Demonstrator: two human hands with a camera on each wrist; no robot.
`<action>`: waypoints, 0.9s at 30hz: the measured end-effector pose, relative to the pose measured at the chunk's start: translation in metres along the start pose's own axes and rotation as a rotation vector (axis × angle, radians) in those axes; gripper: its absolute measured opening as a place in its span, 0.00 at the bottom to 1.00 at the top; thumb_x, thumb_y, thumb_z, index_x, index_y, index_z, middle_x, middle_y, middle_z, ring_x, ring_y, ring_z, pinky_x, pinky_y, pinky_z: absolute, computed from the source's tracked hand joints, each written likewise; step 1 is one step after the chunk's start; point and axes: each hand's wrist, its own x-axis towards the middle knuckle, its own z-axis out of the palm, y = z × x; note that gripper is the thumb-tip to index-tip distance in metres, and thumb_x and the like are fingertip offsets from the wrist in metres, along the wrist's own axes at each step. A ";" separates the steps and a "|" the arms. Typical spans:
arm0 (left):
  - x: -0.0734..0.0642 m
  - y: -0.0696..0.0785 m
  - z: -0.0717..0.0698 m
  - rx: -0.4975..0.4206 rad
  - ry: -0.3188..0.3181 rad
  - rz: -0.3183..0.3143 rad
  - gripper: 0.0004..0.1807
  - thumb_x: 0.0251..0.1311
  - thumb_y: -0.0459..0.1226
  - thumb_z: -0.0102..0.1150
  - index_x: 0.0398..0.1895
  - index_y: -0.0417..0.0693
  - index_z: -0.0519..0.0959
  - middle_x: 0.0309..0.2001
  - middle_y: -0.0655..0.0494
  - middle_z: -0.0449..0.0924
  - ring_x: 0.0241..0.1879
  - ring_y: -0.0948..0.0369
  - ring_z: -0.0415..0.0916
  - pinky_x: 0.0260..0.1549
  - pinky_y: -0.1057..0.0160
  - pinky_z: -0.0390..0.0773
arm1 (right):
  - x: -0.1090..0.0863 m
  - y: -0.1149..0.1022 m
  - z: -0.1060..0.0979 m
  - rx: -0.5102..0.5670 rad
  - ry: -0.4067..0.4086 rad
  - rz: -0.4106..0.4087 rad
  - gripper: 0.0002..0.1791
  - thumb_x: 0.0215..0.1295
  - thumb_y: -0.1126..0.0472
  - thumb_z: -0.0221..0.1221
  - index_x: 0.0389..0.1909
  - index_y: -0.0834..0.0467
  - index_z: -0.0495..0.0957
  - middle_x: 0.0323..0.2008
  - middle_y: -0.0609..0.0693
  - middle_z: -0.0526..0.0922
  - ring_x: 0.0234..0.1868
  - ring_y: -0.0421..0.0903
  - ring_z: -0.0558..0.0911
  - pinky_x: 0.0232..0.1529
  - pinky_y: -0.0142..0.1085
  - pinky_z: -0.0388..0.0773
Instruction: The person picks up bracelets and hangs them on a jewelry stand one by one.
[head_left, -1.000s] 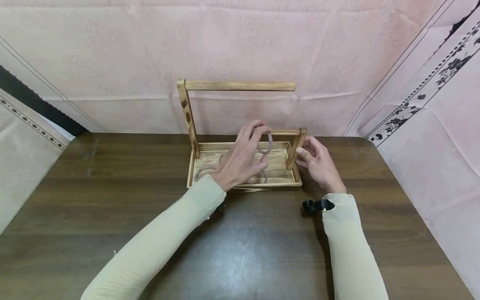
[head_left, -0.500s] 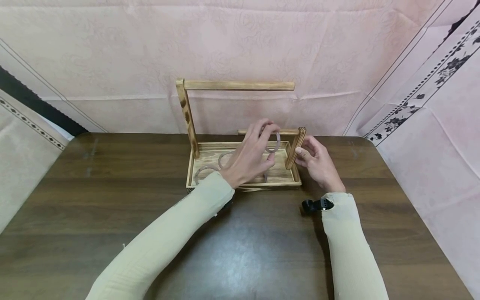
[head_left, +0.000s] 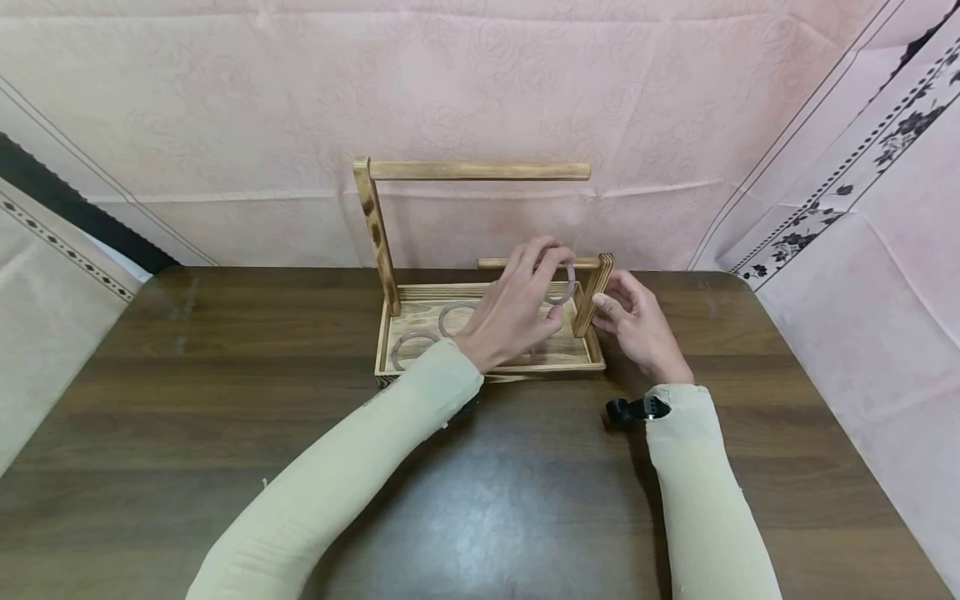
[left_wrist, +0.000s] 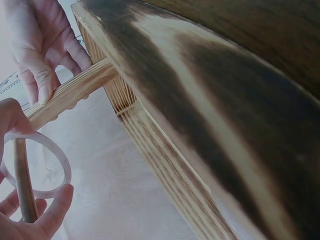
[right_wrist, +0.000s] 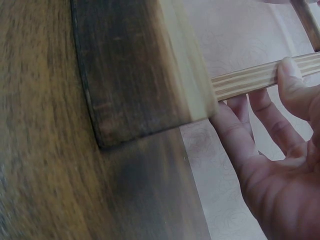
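My left hand (head_left: 517, 308) pinches a pale lavender bangle (left_wrist: 66, 167) between thumb and fingers. In the left wrist view the bangle encircles the short wooden rod (left_wrist: 24, 187), near the short post (head_left: 596, 293) on the right of a wooden jewellery stand. My right hand (head_left: 641, 325) grips that post, its thumb on one side and fingers on the other, as the right wrist view also shows. Two more bangles, one at the front left (head_left: 397, 352) and one farther back (head_left: 448, 310), lie in the stand's tray (head_left: 487, 377). My left hand hides part of the tray.
A taller post (head_left: 377, 242) on the stand's left carries a long upper rod (head_left: 480, 172), with no bangle on it. The stand sits near the back edge of a dark wooden table (head_left: 225, 400). A pink patterned cloth (head_left: 480, 92) hangs behind.
My left hand has moved right with the bangle, along the short rod toward the right post. More of the bangles in the tray shows now. My right hand keeps its grip in place.
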 end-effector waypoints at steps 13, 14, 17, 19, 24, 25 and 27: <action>0.004 0.004 0.003 0.079 -0.027 -0.011 0.33 0.56 0.37 0.68 0.66 0.49 0.70 0.68 0.49 0.68 0.66 0.54 0.68 0.37 0.68 0.87 | 0.000 0.000 0.000 0.008 -0.009 -0.003 0.19 0.79 0.63 0.51 0.65 0.65 0.66 0.63 0.61 0.73 0.55 0.38 0.78 0.52 0.28 0.85; 0.005 0.004 0.004 0.087 -0.030 -0.011 0.33 0.56 0.37 0.68 0.66 0.49 0.70 0.68 0.49 0.68 0.66 0.54 0.68 0.38 0.68 0.87 | 0.000 0.000 0.000 0.009 -0.007 -0.003 0.18 0.79 0.63 0.51 0.65 0.65 0.66 0.63 0.61 0.73 0.55 0.38 0.78 0.52 0.28 0.85; 0.006 0.005 0.005 0.102 -0.032 -0.008 0.34 0.55 0.38 0.69 0.67 0.49 0.70 0.69 0.49 0.68 0.67 0.53 0.68 0.39 0.68 0.87 | -0.001 0.000 -0.001 0.018 -0.005 -0.002 0.18 0.79 0.64 0.51 0.64 0.65 0.66 0.62 0.62 0.73 0.55 0.38 0.79 0.52 0.28 0.85; 0.006 0.005 0.006 0.104 -0.029 -0.005 0.34 0.55 0.38 0.69 0.67 0.49 0.70 0.69 0.49 0.68 0.67 0.53 0.67 0.41 0.67 0.87 | -0.001 0.000 -0.001 0.023 -0.005 -0.003 0.19 0.79 0.65 0.51 0.65 0.66 0.66 0.63 0.64 0.72 0.54 0.38 0.79 0.51 0.28 0.85; 0.005 0.005 0.005 0.119 -0.020 0.004 0.33 0.58 0.39 0.69 0.68 0.49 0.70 0.69 0.48 0.69 0.67 0.52 0.67 0.43 0.66 0.87 | -0.001 -0.001 0.000 0.030 -0.004 0.004 0.19 0.78 0.65 0.51 0.66 0.64 0.67 0.65 0.63 0.72 0.55 0.38 0.80 0.52 0.29 0.85; 0.005 0.005 0.004 0.125 -0.017 0.006 0.33 0.58 0.39 0.68 0.68 0.49 0.70 0.69 0.48 0.69 0.67 0.52 0.68 0.43 0.66 0.87 | -0.001 -0.001 0.001 0.026 -0.004 0.004 0.19 0.78 0.64 0.51 0.66 0.63 0.67 0.65 0.62 0.73 0.55 0.38 0.80 0.52 0.29 0.85; 0.005 0.005 0.004 0.130 -0.014 0.009 0.33 0.58 0.40 0.68 0.68 0.50 0.70 0.69 0.48 0.68 0.67 0.52 0.68 0.41 0.66 0.87 | -0.001 -0.002 0.001 0.021 -0.004 0.005 0.19 0.78 0.64 0.52 0.66 0.62 0.67 0.65 0.60 0.73 0.55 0.38 0.80 0.53 0.29 0.85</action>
